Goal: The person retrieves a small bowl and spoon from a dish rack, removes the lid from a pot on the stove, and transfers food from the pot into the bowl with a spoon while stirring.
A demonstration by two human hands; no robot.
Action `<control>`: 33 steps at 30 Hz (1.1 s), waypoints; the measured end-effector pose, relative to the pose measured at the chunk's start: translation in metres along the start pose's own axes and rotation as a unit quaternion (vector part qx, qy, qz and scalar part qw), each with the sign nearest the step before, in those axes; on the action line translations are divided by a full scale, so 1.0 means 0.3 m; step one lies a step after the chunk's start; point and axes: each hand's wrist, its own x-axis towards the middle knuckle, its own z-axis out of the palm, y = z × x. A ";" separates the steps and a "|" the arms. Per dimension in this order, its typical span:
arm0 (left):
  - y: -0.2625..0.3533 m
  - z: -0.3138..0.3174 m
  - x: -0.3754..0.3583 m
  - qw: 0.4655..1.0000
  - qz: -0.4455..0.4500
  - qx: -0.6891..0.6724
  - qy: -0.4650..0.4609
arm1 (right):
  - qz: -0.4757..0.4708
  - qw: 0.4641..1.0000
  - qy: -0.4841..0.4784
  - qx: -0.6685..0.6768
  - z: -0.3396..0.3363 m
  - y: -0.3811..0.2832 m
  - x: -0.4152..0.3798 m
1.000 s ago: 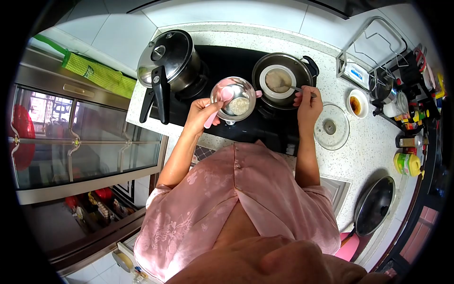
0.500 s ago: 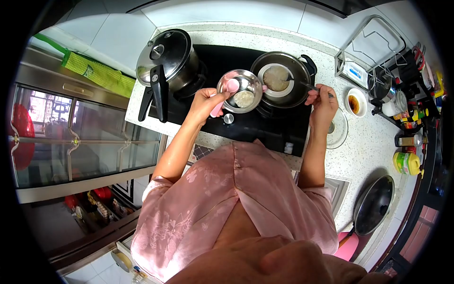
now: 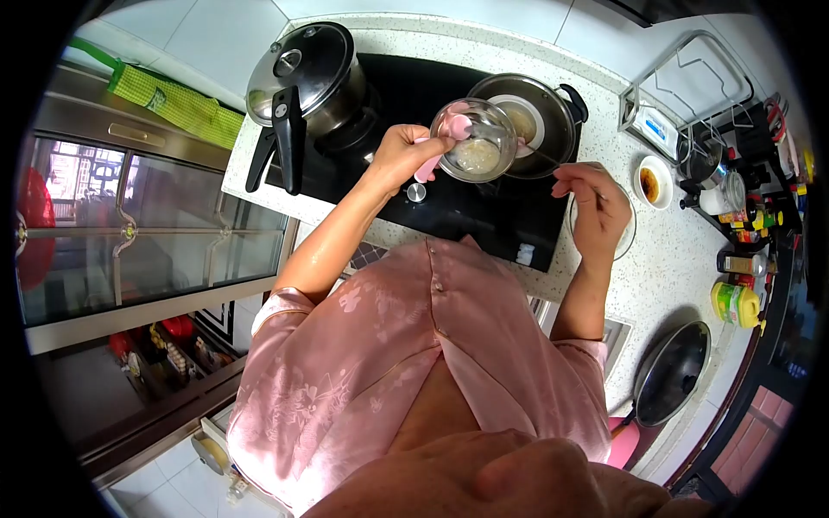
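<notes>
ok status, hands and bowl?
Left hand grips steel bowl with pink spoon, above stove. Right hand holds metal spoon beside pot. Nothing between bowl and pot.

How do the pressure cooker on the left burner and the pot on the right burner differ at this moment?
The pressure cooker is closed under a shiny lid, while the pot is open, with a white dish of food inside. The pressure cooker has one long black handle pointing toward the person; the pot shows a short black side handle. No hand touches the pressure cooker; the left hand holds a steel bowl at the pot's rim. Both are metal and stand on the black stove.
</notes>
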 end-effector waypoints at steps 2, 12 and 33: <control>-0.007 0.000 0.002 1.000 -0.002 -0.007 0.003 | -0.007 0.999 0.034 0.022 -0.002 0.004 -0.007; -0.048 -0.061 -0.020 0.994 -0.034 -0.094 0.044 | 0.144 0.933 0.207 0.257 0.000 0.121 0.059; -0.144 -0.160 -0.163 0.984 -0.012 -0.140 0.106 | -0.116 0.917 -0.042 -0.378 0.088 0.276 0.056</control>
